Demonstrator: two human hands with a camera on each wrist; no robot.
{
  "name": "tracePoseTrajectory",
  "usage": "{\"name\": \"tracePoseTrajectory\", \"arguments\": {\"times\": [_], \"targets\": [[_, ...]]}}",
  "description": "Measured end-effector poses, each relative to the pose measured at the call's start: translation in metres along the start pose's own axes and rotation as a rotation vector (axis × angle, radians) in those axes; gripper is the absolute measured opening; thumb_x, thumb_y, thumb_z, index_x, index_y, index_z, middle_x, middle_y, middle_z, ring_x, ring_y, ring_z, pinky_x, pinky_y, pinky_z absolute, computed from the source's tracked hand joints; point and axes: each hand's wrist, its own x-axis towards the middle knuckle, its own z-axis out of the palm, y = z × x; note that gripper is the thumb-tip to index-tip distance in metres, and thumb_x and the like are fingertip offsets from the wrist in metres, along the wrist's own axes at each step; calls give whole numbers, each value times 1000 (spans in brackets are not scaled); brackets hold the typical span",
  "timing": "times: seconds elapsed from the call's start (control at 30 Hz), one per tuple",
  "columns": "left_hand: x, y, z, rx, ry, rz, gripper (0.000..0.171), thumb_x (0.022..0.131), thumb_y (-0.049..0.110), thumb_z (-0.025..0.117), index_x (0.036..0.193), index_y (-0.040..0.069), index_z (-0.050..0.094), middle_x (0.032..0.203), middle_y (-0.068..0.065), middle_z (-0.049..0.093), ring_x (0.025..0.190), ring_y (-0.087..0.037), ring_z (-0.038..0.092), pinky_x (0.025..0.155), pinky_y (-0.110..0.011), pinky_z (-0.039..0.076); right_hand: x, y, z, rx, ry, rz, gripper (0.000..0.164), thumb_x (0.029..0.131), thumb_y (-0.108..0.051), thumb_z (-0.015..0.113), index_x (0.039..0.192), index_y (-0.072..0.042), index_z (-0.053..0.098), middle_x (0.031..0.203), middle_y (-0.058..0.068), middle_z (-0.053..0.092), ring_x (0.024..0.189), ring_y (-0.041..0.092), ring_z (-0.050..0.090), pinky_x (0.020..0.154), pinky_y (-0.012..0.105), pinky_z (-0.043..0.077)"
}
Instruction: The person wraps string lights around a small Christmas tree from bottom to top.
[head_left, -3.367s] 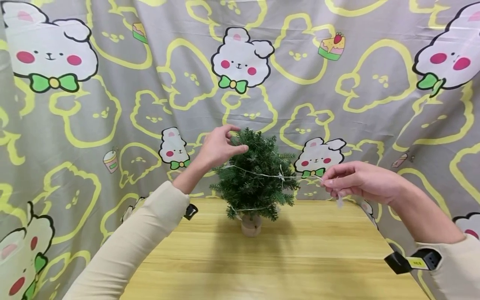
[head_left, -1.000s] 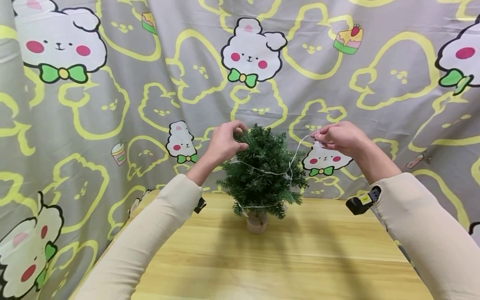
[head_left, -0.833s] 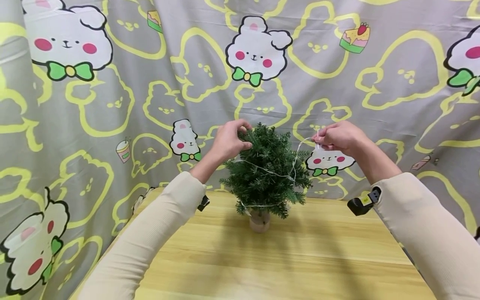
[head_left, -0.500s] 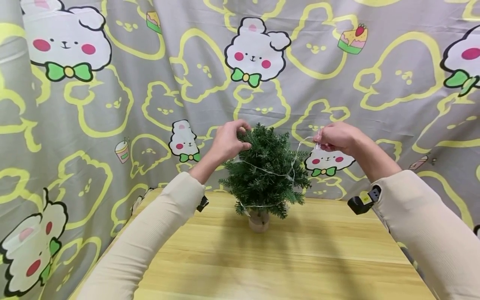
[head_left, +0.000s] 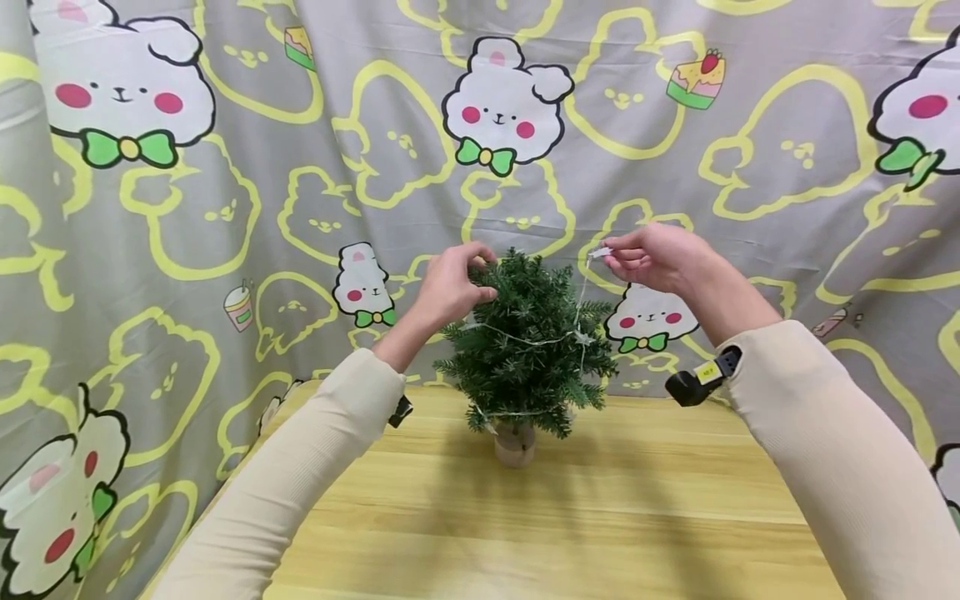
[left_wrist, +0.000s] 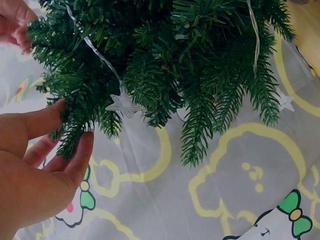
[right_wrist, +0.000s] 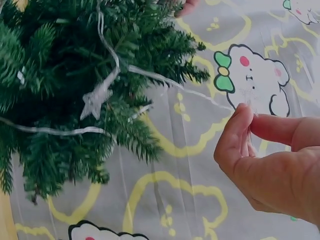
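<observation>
A small green artificial Christmas tree (head_left: 532,367) stands upright in the head view, its lower branches over a pale pot (head_left: 514,447). A clear string of star lights (head_left: 528,340) loops across its front. My left hand (head_left: 448,286) is at the tree's upper left; in the left wrist view, its thumb and fingers are curled round a branch tip (left_wrist: 70,142). Beside the upper right of the tree, my right hand (head_left: 656,258) pinches the light string near a clear star. Its wire slopes down to the branches. A star (right_wrist: 95,100) hangs on the foliage in the right wrist view.
The tree stands towards the back of a wood-grain table (head_left: 480,533). Behind and at the left hangs a grey curtain (head_left: 300,83) printed with white and yellow cartoon animals. Each sleeve cuff has a black wrist camera (head_left: 701,381) beside it.
Since the earliest frame, my right hand has risen and moved left towards the treetop, most recently a little further. The once taut string now slopes upward. My left hand stays at the tree's upper left.
</observation>
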Motion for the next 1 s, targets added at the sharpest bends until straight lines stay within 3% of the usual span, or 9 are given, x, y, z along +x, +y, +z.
{"name": "tracePoseTrajectory", "arguments": {"times": [0.27, 0.53, 0.77, 1.0], "targets": [[-1, 0, 0, 10, 2, -3, 43, 83, 11, 83, 124, 14, 68, 125, -11, 71, 119, -35, 61, 104, -50, 47, 17, -2, 27, 34, 104, 0, 13, 101, 3, 52, 111, 2, 60, 101, 10, 64, 85, 14, 66, 82, 20, 56], [0, -2, 0, 15, 3, 5, 43, 84, 11, 83, 124, 14, 68, 124, -11, 71, 115, -34, 63, 101, -49, 49, 29, -1, 47, -132, 208, -59, 47, 98, 3, 56, 143, 1, 42, 93, 7, 61, 75, 13, 66, 77, 20, 57], [1, -2, 1, 27, -12, 5, 44, 84, 11, 83, 125, 13, 67, 125, -11, 71, 117, -36, 61, 101, -49, 49, 28, 3, 63, -224, 168, -114, 27, 98, 3, 56, 126, 5, 53, 101, 9, 60, 77, 14, 66, 81, 21, 57], [2, 0, 1, 31, 9, 11, 44, 83, 10, 84, 123, 13, 68, 123, -11, 72, 120, -37, 61, 104, -49, 47, 23, 5, 80, -538, 144, -221, 17, 98, -2, 61, 113, 6, 64, 108, 11, 62, 76, 11, 65, 80, 23, 58]]}}
